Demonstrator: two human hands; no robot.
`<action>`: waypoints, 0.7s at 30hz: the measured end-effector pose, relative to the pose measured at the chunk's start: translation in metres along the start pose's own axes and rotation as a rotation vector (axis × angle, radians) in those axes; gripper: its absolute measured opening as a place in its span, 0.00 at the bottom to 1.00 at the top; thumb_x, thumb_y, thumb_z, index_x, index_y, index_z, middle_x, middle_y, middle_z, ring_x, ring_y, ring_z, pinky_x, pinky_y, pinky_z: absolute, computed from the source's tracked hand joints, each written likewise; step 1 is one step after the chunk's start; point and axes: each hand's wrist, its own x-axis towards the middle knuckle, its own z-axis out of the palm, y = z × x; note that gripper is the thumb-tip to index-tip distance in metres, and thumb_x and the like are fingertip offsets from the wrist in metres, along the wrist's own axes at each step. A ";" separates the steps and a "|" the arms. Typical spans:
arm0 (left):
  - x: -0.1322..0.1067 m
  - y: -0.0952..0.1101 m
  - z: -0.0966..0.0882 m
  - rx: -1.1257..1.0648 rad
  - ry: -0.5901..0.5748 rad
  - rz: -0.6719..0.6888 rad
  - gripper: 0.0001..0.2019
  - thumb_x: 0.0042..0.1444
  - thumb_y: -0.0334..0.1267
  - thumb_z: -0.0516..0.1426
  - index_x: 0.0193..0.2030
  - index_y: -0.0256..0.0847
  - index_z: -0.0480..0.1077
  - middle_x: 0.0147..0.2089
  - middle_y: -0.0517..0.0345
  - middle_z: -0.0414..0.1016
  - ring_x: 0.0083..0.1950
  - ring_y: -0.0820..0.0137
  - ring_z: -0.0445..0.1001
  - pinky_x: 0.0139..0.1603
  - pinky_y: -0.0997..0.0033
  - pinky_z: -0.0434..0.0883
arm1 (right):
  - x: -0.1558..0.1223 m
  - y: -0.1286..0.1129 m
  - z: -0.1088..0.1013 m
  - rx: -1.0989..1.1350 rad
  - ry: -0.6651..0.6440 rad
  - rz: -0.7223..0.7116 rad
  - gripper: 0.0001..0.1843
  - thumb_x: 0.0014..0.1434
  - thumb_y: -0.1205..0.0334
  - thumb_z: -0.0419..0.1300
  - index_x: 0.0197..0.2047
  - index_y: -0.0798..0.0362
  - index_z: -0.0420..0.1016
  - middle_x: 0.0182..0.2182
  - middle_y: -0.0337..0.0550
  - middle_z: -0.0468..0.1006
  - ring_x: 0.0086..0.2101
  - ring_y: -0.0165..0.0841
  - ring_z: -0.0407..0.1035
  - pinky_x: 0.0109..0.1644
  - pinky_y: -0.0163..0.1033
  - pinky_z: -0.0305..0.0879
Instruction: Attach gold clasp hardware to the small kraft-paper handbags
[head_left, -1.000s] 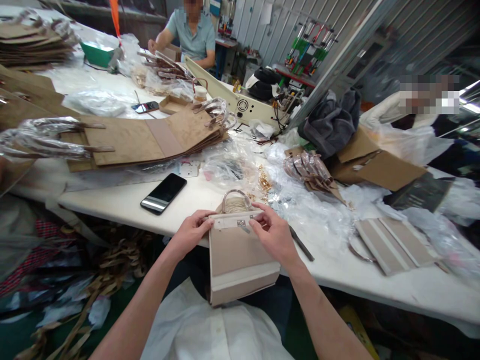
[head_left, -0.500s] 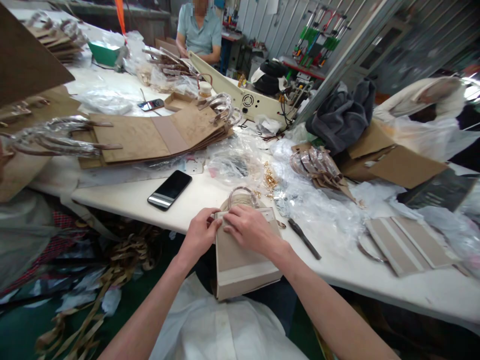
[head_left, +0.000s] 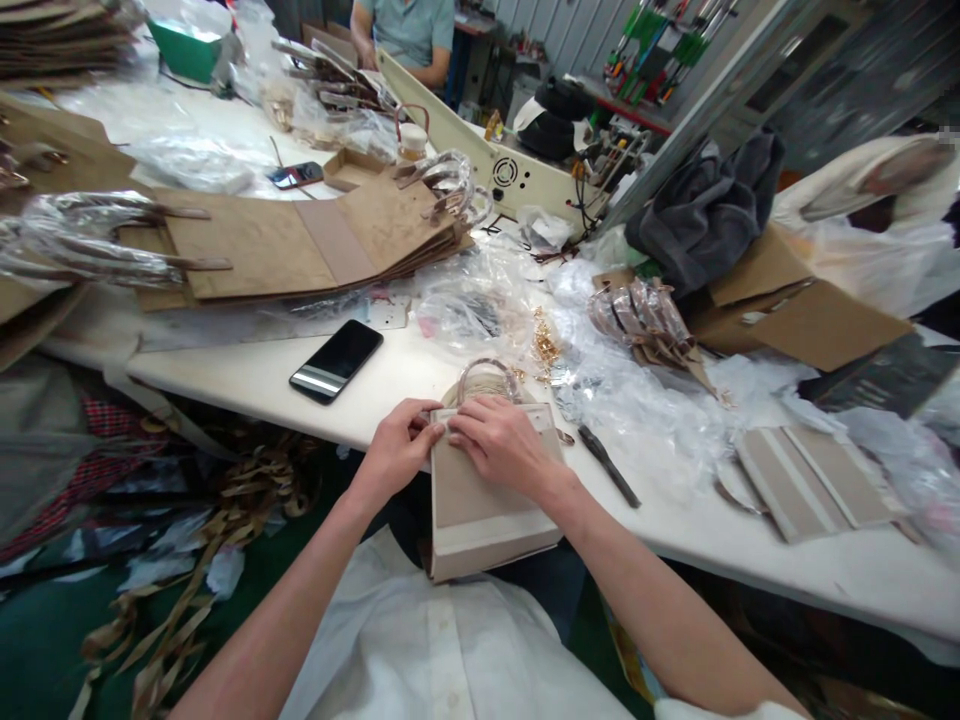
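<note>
A beige, boxy handbag (head_left: 474, 500) leans against the table edge over my lap. Its loop handle (head_left: 487, 368) points away from me, with something round and pale under it. My left hand (head_left: 401, 448) pinches the bag's upper left corner between thumb and fingers. Across the top of the panel lies my right hand (head_left: 502, 445), its fingers bent and bunched close to the left thumb. Whatever small part may be between the fingertips is hidden. A dark, slim tool (head_left: 609, 467) rests on the table just right of the bag.
On the white table (head_left: 247, 365) lie a black phone (head_left: 336, 360), stacked brown bag panels (head_left: 277, 245) with wrapped handles, small gold fittings (head_left: 545, 338) and clear plastic. Another flat bag piece (head_left: 817, 480) is at right. A person (head_left: 416, 40) sits across the table.
The view has tilted and shifted slightly, so the table's contents appear moved. Both hands keep their places at the bag's top edge, with only slight finger movement.
</note>
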 end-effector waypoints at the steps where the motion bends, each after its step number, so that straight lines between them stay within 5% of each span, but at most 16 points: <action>1: 0.000 -0.001 0.000 -0.002 -0.001 0.000 0.17 0.65 0.43 0.63 0.58 0.40 0.79 0.46 0.52 0.84 0.45 0.62 0.80 0.47 0.62 0.76 | 0.000 0.000 0.001 0.008 0.005 0.003 0.08 0.78 0.62 0.58 0.46 0.51 0.78 0.42 0.49 0.80 0.45 0.44 0.71 0.51 0.49 0.66; 9: 0.000 -0.001 -0.002 -0.011 -0.007 -0.017 0.19 0.64 0.45 0.65 0.58 0.39 0.79 0.44 0.53 0.82 0.41 0.64 0.77 0.44 0.63 0.75 | -0.002 0.004 -0.004 0.260 0.055 0.094 0.10 0.76 0.65 0.60 0.50 0.51 0.84 0.46 0.49 0.83 0.47 0.42 0.76 0.52 0.47 0.71; 15: -0.001 0.000 -0.002 -0.023 -0.008 -0.018 0.20 0.63 0.45 0.65 0.58 0.40 0.79 0.41 0.55 0.82 0.40 0.65 0.76 0.44 0.64 0.73 | 0.000 -0.008 -0.006 0.724 0.261 0.411 0.19 0.72 0.68 0.63 0.62 0.46 0.84 0.44 0.41 0.88 0.42 0.37 0.81 0.50 0.43 0.75; 21: 0.000 0.002 -0.004 -0.022 -0.021 -0.035 0.21 0.62 0.47 0.66 0.58 0.39 0.80 0.39 0.56 0.82 0.40 0.65 0.77 0.43 0.65 0.73 | 0.001 -0.016 0.003 0.652 0.208 0.428 0.12 0.67 0.71 0.66 0.47 0.47 0.89 0.41 0.39 0.90 0.38 0.35 0.81 0.46 0.41 0.74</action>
